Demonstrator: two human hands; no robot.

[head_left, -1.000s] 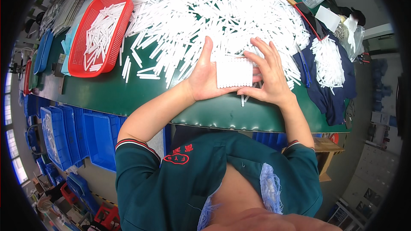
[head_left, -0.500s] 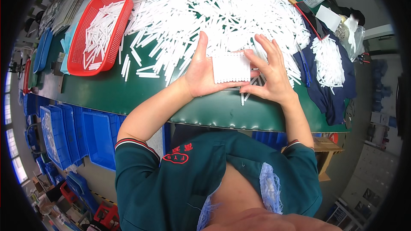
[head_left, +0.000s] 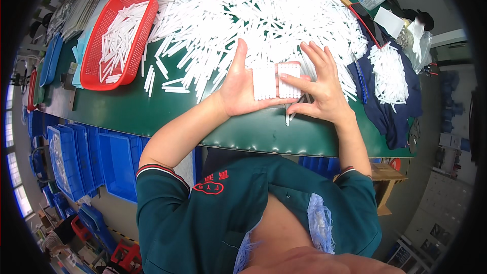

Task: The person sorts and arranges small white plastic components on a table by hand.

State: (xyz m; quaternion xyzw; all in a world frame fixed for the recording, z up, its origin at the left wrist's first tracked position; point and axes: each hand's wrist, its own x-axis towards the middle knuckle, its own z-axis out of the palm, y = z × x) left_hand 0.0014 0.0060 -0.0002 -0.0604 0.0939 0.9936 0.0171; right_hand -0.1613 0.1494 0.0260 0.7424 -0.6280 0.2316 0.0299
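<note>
Two hands (head_left: pixel 284 91) pinching white stick bundles (head_left: pixel 276 81), loose stick heap (head_left: pixel 253 15) behind, red basket (head_left: pixel 119 35) left

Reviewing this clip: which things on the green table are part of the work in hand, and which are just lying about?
In the work:
- left hand and right hand, holding two aligned rows of white plastic sticks
- big heap of loose white plastic sticks just beyond the hands

Lying about:
- red mesh basket with some sticks
- dark blue cloth carrying a small stick pile
- blue bins beside the table
</note>
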